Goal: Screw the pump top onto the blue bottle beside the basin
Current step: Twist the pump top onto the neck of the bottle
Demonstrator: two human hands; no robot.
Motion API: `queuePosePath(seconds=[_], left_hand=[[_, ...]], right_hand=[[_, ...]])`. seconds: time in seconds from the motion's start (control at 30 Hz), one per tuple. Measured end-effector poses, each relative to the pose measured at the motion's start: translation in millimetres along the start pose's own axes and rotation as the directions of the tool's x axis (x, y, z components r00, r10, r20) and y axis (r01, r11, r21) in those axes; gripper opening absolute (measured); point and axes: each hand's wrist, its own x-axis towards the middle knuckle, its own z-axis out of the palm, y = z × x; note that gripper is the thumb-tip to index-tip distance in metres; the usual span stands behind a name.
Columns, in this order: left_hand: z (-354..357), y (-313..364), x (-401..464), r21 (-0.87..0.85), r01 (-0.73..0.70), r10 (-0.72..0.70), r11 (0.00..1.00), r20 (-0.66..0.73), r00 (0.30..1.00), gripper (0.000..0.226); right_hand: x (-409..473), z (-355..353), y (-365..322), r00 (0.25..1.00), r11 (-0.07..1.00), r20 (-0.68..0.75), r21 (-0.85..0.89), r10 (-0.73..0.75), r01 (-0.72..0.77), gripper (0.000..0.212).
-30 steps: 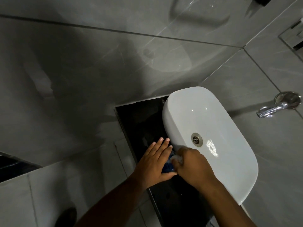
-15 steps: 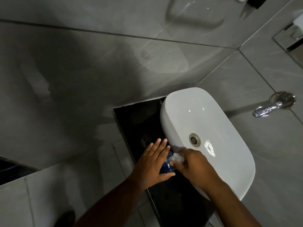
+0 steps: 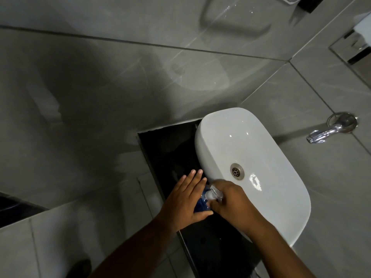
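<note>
A blue bottle stands on the black counter just left of the white basin. My left hand presses against the bottle's left side, fingers straight and thumb under its near side. The clear pump top sits on the bottle's neck, and my right hand is closed around it from the right. Both hands hide most of the bottle.
A chrome tap sticks out of the grey tiled wall to the right of the basin. The basin's drain lies close to my right hand. Grey tiles surround the counter on the left and behind.
The pump top has come more into view between my hands as my right hand shifted around it. My left hand stays against the bottle. The view has drifted slightly.
</note>
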Motion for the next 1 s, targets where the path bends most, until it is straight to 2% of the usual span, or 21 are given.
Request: queuePosePath(seconds=[0.1,0.2,0.37,0.53,0.63,0.83,1.0], left_hand=[[0,0,1,-0.01,0.002,-0.002,1.0,0.005,1.0,0.093],[0,-1,0,-0.018,0.005,-0.005,1.0,0.003,1.0,0.091],[1,-1,2,-0.011,-0.009,0.008,1.0,-0.012,1.0,0.091],[2,-1,2,-0.025,-0.01,0.01,1.0,-0.016,1.0,0.09],[3,0,2,-0.028,-0.013,0.012,1.0,-0.022,1.0,0.089],[1,1,2,-0.034,0.001,-0.001,0.999,-0.01,1.0,0.089],[2,4,2,-0.096,0.013,-0.014,0.995,-0.007,1.0,0.086]], right_hand=[[-1,4,3,0.997,0.999,-0.064,0.011,0.051,-0.05,0.009],[1,8,4,0.988,0.995,-0.112,0.017,0.103,-0.102,0.017],[-3,5,7,0.998,0.992,-0.057,0.126,0.003,0.004,0.021],[-2,8,5,0.992,0.991,-0.098,0.12,0.074,-0.062,0.014],[-2,10,6,0.99,0.988,-0.124,0.149,0.064,-0.045,0.017],[-4,8,10,0.998,0.972,-0.056,0.233,0.031,-0.017,0.016],[-6,20,7,0.988,0.977,-0.146,0.212,0.053,-0.021,0.017]])
